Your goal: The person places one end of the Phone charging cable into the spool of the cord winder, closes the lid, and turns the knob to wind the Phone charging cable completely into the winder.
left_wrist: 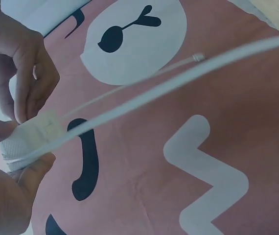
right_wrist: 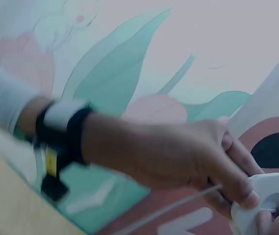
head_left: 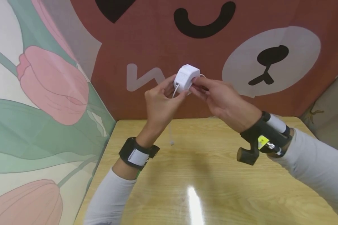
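A small white plastic case (head_left: 186, 76) with rounded ends and a perforated face is held up in front of the far wall. My left hand (head_left: 164, 101) grips its near left side between thumb and fingers. At its right side, my right hand (head_left: 226, 98) pinches the edge with thumb and fingertips. The right wrist view shows a round recess in the case (right_wrist: 275, 188), with my right fingertips (right_wrist: 267, 220) at it. A white cord (left_wrist: 174, 83) runs out of the case past my left thumb. Its small end piece (head_left: 171, 142) dangles low over the table.
A light wooden table (head_left: 228, 181) lies below both hands. Behind it stands a reddish-brown wall covering (head_left: 129, 43) with a bear picture. A tulip-patterned covering (head_left: 53, 84) rises along the left side.
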A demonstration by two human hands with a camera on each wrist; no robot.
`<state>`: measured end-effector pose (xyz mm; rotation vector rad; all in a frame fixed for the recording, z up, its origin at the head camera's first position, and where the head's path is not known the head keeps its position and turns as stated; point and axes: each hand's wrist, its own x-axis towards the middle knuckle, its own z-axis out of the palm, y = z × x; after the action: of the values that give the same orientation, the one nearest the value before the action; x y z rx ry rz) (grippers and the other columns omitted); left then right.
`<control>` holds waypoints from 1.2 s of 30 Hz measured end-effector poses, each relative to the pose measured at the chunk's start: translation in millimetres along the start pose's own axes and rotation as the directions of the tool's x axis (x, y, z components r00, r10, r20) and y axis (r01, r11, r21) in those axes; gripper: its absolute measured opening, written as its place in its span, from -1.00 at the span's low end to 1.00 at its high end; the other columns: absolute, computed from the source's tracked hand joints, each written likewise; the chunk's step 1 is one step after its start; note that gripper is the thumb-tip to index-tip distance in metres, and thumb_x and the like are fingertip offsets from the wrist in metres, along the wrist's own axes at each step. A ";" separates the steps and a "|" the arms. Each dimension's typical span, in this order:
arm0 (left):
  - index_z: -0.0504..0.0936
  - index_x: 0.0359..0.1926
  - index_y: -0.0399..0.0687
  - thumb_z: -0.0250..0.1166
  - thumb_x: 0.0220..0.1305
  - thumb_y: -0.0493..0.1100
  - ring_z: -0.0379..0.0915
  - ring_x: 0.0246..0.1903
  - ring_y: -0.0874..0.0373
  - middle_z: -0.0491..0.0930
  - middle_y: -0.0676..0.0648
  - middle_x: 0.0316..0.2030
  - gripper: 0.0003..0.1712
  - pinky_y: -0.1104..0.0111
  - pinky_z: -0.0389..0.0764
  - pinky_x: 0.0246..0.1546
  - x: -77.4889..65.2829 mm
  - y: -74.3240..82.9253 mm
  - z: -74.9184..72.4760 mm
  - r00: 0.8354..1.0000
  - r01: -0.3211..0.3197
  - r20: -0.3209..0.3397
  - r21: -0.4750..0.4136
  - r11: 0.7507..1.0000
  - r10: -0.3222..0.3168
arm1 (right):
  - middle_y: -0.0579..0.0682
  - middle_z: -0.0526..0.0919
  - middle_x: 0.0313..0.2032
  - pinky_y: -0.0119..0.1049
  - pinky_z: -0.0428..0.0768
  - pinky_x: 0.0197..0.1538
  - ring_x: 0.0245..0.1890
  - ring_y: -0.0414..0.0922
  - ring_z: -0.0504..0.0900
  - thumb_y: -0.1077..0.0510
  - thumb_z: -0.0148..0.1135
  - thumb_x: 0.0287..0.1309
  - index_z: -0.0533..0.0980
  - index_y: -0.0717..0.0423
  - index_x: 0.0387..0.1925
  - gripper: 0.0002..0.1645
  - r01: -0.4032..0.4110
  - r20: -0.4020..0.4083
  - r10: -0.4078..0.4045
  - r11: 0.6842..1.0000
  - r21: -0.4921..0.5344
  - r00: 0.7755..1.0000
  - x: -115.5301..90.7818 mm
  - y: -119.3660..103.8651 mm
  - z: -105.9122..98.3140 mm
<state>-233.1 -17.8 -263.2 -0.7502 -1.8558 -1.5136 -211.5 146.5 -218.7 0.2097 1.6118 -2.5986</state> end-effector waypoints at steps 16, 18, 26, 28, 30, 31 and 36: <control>0.69 0.11 -0.36 0.52 0.10 -0.36 0.77 -0.06 0.02 0.74 -0.33 -0.05 -0.50 0.41 0.77 -0.10 1.9 -6.1 -6.1 0.988 0.148 0.050 0.020 0.989 -0.149 | 0.17 0.63 -0.09 -0.20 0.76 -0.20 -0.13 0.08 0.58 0.52 0.32 0.17 0.63 0.41 -0.07 -0.73 0.634 0.950 -0.311 -0.732 -0.248 0.013 28.6 18.5 -39.3; 0.68 0.13 -0.33 0.51 0.11 -0.36 0.77 -0.05 0.04 0.74 -0.32 -0.04 -0.48 0.41 0.76 -0.10 1.9 -5.8 -6.0 0.986 0.148 0.071 0.032 0.988 -0.150 | 0.19 0.62 -0.07 -0.21 0.76 -0.22 -0.12 0.08 0.57 0.54 0.26 0.22 0.60 0.44 -0.02 -0.72 0.564 0.972 -0.232 -0.809 -0.167 -0.046 31.0 16.5 -41.4; 0.71 0.08 -0.33 0.50 0.12 -0.37 0.77 -0.06 0.04 0.75 -0.31 -0.06 -0.55 0.42 0.76 -0.11 2.1 -5.1 -6.9 0.977 0.161 0.133 0.038 0.986 -0.165 | 0.20 0.57 -0.16 -0.29 0.74 -0.18 -0.18 0.02 0.57 0.46 0.39 0.15 0.56 0.55 -0.10 -0.70 0.308 0.991 -0.002 -0.951 0.039 -0.133 34.1 9.6 -42.6; 0.71 0.07 -0.35 0.49 0.13 -0.38 0.77 -0.06 0.03 0.75 -0.31 -0.07 -0.56 0.42 0.76 -0.11 1.7 -6.0 -6.0 0.975 0.170 0.140 0.029 0.985 -0.173 | 0.19 0.56 -0.18 -0.31 0.73 -0.23 -0.21 0.01 0.57 0.45 0.45 0.09 0.56 0.54 -0.12 -0.67 0.300 0.991 0.000 -0.953 0.040 -0.134 33.6 9.6 -42.6; 0.70 0.08 -0.37 0.49 0.12 -0.38 0.76 -0.04 0.03 0.75 -0.32 -0.06 -0.55 0.42 0.76 -0.10 0.7 -7.2 -4.4 0.972 0.189 0.143 0.015 0.982 -0.189 | 0.18 0.59 -0.19 -0.28 0.75 -0.23 -0.20 0.02 0.60 0.45 0.47 0.07 0.58 0.48 -0.16 -0.70 0.411 0.991 -0.082 -0.911 -0.033 -0.102 32.7 11.2 -42.4; 0.69 0.09 -0.37 0.50 0.12 -0.38 0.76 -0.03 0.03 0.74 -0.33 -0.05 -0.54 0.43 0.76 -0.09 -0.1 -7.6 -3.5 0.971 0.194 0.142 0.014 0.981 -0.194 | 0.17 0.60 -0.20 -0.25 0.76 -0.23 -0.21 0.01 0.61 0.43 0.46 0.09 0.60 0.45 -0.18 -0.75 0.481 0.986 -0.150 -0.871 -0.099 -0.068 31.9 12.6 -41.9; 0.65 0.16 -0.35 0.52 0.14 -0.34 0.73 0.03 0.03 0.72 -0.32 0.02 -0.47 0.42 0.74 -0.04 -4.7 -10.8 2.5 0.971 0.202 0.129 0.010 0.979 -0.202 | 0.04 0.69 -0.32 -0.38 0.74 -0.24 -0.33 -0.14 0.68 0.31 0.47 0.12 0.72 0.24 -0.33 -0.93 0.766 0.690 -0.607 -0.197 -0.612 0.395 25.6 21.1 -37.3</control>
<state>-238.5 -17.5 -274.0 -0.6919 -2.0801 -1.6267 -231.1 170.7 -257.7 -1.3573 3.4591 -1.1278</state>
